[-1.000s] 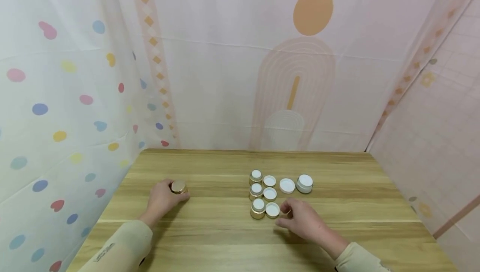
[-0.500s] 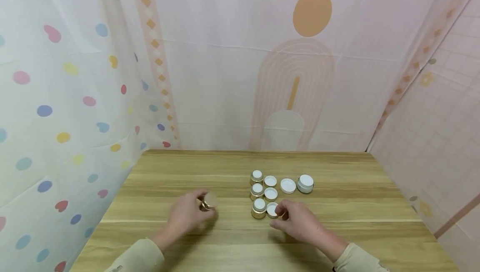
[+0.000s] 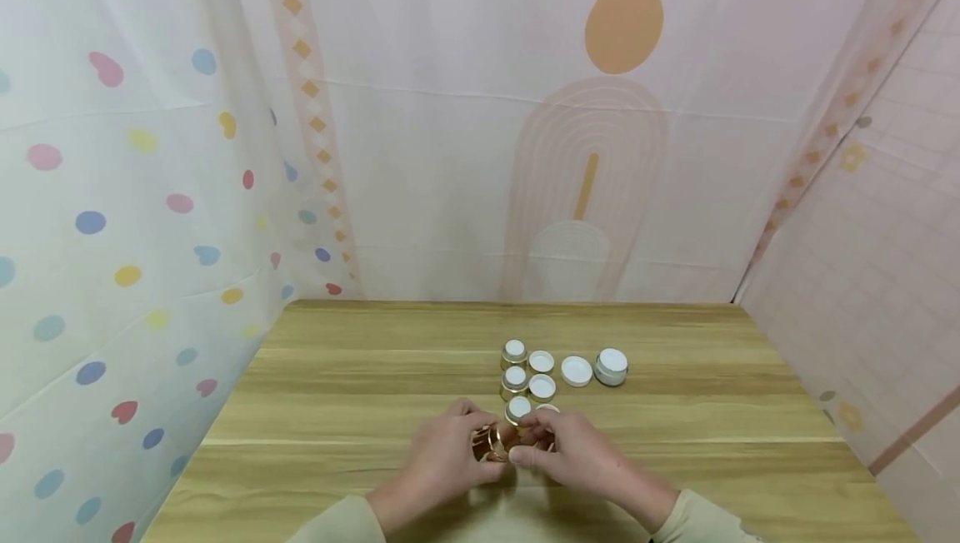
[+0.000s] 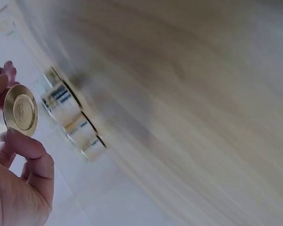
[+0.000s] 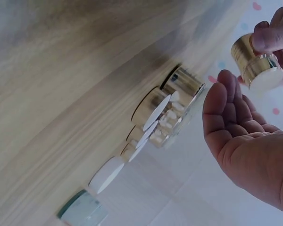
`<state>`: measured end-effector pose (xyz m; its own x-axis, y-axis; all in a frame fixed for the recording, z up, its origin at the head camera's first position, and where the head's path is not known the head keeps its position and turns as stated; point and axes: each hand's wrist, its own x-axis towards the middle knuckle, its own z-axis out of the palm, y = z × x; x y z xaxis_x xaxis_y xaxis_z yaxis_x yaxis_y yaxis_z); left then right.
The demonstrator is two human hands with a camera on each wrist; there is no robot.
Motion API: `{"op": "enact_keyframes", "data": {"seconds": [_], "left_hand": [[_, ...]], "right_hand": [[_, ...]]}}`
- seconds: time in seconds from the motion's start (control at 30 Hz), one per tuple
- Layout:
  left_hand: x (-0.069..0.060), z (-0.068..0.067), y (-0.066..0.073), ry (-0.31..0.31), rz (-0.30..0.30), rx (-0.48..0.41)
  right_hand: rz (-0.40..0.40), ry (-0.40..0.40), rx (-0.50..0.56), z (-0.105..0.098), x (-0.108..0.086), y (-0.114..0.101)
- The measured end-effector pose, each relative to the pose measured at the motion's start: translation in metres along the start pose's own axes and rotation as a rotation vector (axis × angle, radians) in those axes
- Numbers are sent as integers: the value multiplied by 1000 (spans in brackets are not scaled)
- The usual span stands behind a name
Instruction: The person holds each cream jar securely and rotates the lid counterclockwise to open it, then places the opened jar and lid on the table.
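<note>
In the head view my left hand (image 3: pixel 441 450) grips a small gold jar (image 3: pixel 486 441) tipped on its side above the table's near part. The left wrist view shows the flat round gold base of the jar (image 4: pixel 21 110) between thumb and fingers. Facing it, my right hand (image 3: pixel 581 447) hovers with loosely bent fingers. The right wrist view shows a gap between the right hand (image 5: pixel 247 134) and the capped jar (image 5: pixel 257 63). Just beyond the hands stands an uncapped gold jar (image 3: pixel 518 410), its lid (image 3: pixel 549 410) beside it, partly covered by the right hand.
Two more uncapped gold jars (image 3: pixel 514 383) line up behind, each with an upturned lid (image 3: pixel 542 387) to its right. Farther right lie a larger white lid (image 3: pixel 577 371) and a pale glass jar (image 3: pixel 612 366). Patterned curtains (image 3: pixel 435 151) surround the wooden table (image 3: pixel 360 360).
My left hand has lifted the gold jar from the table's left side, carried it right and tipped it over. My right hand has shifted slightly left, and the hands now nearly meet.
</note>
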<state>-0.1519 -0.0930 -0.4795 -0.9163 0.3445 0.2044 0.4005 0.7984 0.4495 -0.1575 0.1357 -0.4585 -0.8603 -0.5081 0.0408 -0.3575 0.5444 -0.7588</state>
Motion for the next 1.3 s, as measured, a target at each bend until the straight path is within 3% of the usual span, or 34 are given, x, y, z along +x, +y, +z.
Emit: {"op": "enact_keyframes", "data": {"seconds": [0.23, 0.37, 0.47, 0.6, 0.8, 0.93, 1.03, 1.13, 1.3], "left_hand": [[0, 7, 15, 60, 81, 43], [0, 9, 19, 75, 69, 70], [0, 11, 20, 64, 67, 77], [1, 12, 21, 53, 107, 67], [4, 11, 22, 28, 150, 47], [3, 11, 21, -5, 136, 29], [3, 11, 21, -12, 127, 50], [3, 11, 21, 4, 107, 66], [2, 13, 21, 77, 85, 62]], "right_hand": [[-50, 35, 0, 6, 1, -1], [-51, 61, -5, 6, 1, -2], [-28, 60, -14, 4, -1, -1], [-25, 37, -43, 1, -3, 1], [-113, 12, -83, -1, -6, 3], [-187, 2, -107, -1, -8, 4], [-167, 17, -79, -2, -8, 5], [-98, 50, -37, -3, -8, 5], [-38, 70, 6, -6, -8, 5]]}}
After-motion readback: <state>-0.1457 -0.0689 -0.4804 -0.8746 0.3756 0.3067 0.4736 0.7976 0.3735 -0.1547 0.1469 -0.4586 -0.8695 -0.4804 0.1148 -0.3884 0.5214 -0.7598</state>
